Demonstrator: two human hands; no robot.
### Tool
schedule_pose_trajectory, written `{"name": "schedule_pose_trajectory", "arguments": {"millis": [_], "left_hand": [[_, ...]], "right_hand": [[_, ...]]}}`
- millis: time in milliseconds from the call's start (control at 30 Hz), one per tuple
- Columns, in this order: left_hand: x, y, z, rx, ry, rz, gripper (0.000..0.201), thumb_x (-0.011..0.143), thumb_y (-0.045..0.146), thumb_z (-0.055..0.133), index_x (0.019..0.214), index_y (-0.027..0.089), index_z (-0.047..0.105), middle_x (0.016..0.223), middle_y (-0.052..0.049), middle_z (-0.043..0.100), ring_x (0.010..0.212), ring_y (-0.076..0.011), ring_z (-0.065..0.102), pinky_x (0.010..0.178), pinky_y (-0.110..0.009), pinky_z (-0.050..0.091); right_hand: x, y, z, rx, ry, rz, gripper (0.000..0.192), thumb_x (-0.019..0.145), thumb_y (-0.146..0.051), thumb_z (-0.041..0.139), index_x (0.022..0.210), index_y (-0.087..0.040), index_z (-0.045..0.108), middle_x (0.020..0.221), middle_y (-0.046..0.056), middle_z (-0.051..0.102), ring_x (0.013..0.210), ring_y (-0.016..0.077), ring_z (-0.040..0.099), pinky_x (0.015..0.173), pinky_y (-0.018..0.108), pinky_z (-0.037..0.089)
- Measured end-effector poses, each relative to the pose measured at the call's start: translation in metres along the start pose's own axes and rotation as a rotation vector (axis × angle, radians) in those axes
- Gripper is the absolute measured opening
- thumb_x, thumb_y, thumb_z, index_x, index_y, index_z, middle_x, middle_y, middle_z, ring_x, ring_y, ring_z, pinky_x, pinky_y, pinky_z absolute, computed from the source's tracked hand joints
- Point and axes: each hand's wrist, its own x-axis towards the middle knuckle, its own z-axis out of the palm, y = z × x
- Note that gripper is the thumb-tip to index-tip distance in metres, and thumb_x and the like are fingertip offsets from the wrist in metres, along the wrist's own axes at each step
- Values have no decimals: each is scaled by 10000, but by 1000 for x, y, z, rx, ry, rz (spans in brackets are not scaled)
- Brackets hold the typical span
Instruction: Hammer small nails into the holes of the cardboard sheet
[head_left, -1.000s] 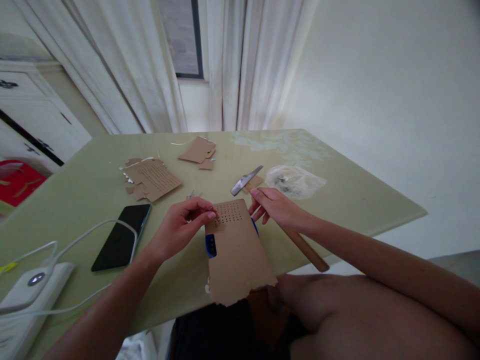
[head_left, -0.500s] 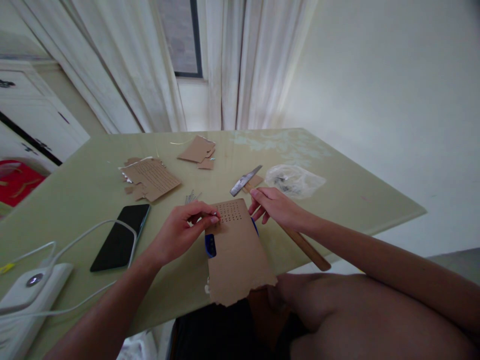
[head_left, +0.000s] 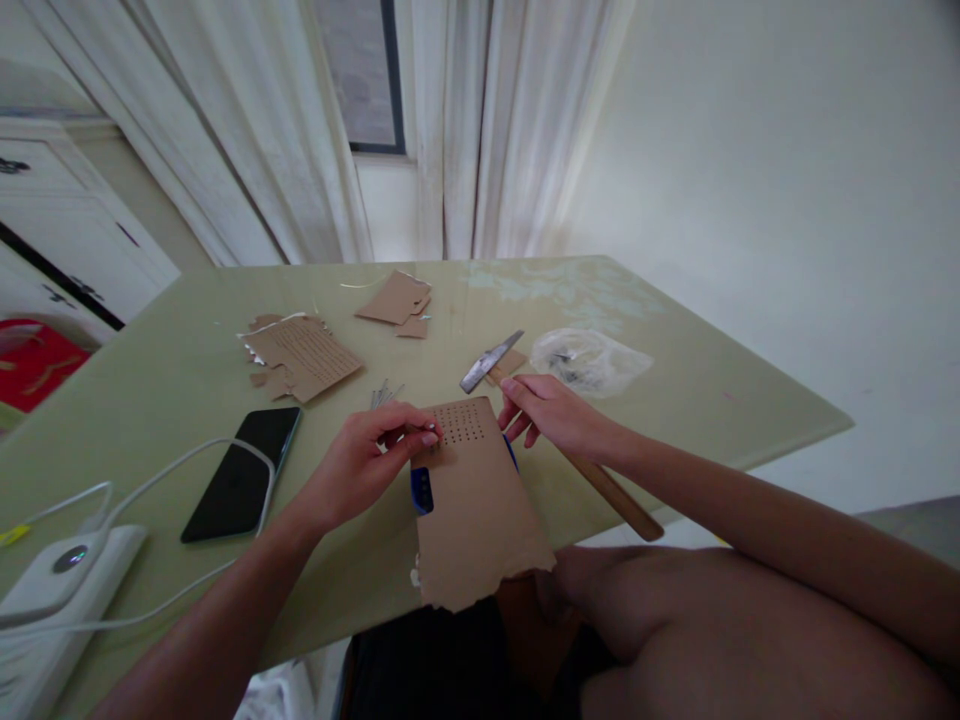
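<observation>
Nearest the camera, a torn sheet of cardboard (head_left: 480, 500) lies over a blue object (head_left: 421, 490) at the table's near edge, its ragged end hanging off toward the person's lap. A grid of small holes (head_left: 460, 424) marks the far end of the sheet.

The left hand (head_left: 364, 460) rests at the 9 o'clock side of that grid, thumb and forefinger pinched on what looks like a small nail at the sheet's left edge; the nail itself is too small to make out surely. Over the last second this hand has barely shifted, only settling slightly lower against the cardboard, so the pinch looks steadied rather than newly placed.

The right hand (head_left: 551, 412) sits at the 3 o'clock side of the grid, fingers curled around the wooden handle of a hammer (head_left: 491, 362), whose metal head points toward 11 o'clock and lies low over the table. It has not risen since the earlier pictures, so no blow appears to be under way.

Farther out, loose nails (head_left: 382, 395) lie at 12 o'clock from the left hand, a black phone (head_left: 241, 472) with a white cable (head_left: 150, 480) lies at 9 o'clock, a clear plastic bag (head_left: 589, 360) at 2 o'clock, and cardboard scraps (head_left: 304, 355) beyond.
</observation>
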Motion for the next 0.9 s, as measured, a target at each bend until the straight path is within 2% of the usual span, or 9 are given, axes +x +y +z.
{"name": "schedule_pose_trajectory", "arguments": {"millis": [400, 600, 700, 800, 900], "left_hand": [[0, 1, 0, -12, -8, -21, 148, 987, 303, 716, 931, 193, 797, 845, -31, 797, 733, -152, 702, 648, -225, 533], [0, 2, 1, 32, 15, 37, 118, 989, 278, 717, 960, 202, 802, 842, -23, 792, 720, -140, 692, 641, -215, 522], [-1, 4, 2, 60, 17, 62, 115, 996, 277, 718, 973, 206, 806, 841, -28, 790, 716, -141, 688, 617, -217, 508], [-2, 6, 3, 82, 27, 94, 112, 1002, 277, 721, 981, 215, 812, 856, -35, 797, 730, -150, 696, 618, -230, 508], [-3, 7, 3, 99, 38, 104, 114, 1002, 290, 729, 977, 217, 813, 852, -36, 798, 709, -149, 685, 604, -238, 500]], "right_hand": [[-1, -1, 0, -12, -3, -5, 417, 1170, -291, 425, 816, -175, 615, 863, 91, 795, 654, 150, 765, 477, 202, 553], [-1, -1, 0, -55, -8, -17, 403, 1162, -288, 413, 827, -179, 609, 889, 92, 788, 701, 162, 778, 509, 215, 557], [-4, -4, -7, -203, 62, -125, 434, 1157, -329, 428, 780, -190, 592, 795, 65, 752, 662, 155, 746, 524, 222, 511], [-13, -15, -20, -392, 172, -321, 411, 1150, -408, 451, 818, -206, 586, 642, -12, 641, 496, 118, 595, 539, 248, 428], [-27, -32, -29, -549, 165, -470, 398, 1144, -429, 460, 831, -214, 581, 598, -31, 560, 519, 133, 527, 582, 282, 351]]}}
